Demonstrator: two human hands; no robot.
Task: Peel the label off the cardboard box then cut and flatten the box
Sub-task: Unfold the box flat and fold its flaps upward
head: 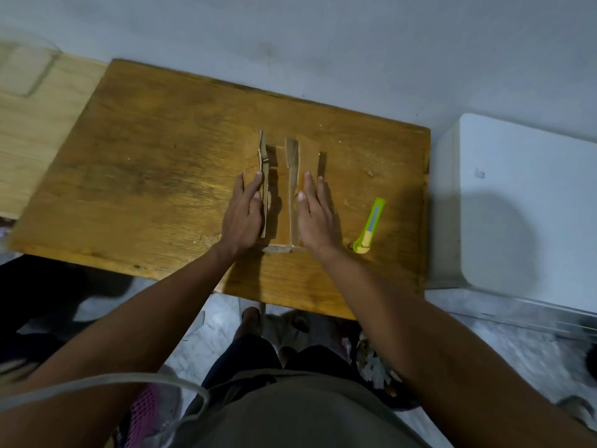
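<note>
A small brown cardboard box (280, 189), cut open, lies on the wooden table (155, 176) with its side flaps standing up. My left hand (244, 218) lies flat with straight fingers against the outside of the left flap. My right hand (315, 215) rests flat on the right flap, palm down. A thin strip of cardboard sticks up between the two hands. A green and yellow utility knife (371, 226) rests on the table just right of my right hand, untouched.
A white appliance (523, 202) stands to the right of the table. A lighter wooden surface (38, 124) adjoins the table on the left. The wall runs behind. Paper scraps (374, 363) and my feet are on the floor below the near edge.
</note>
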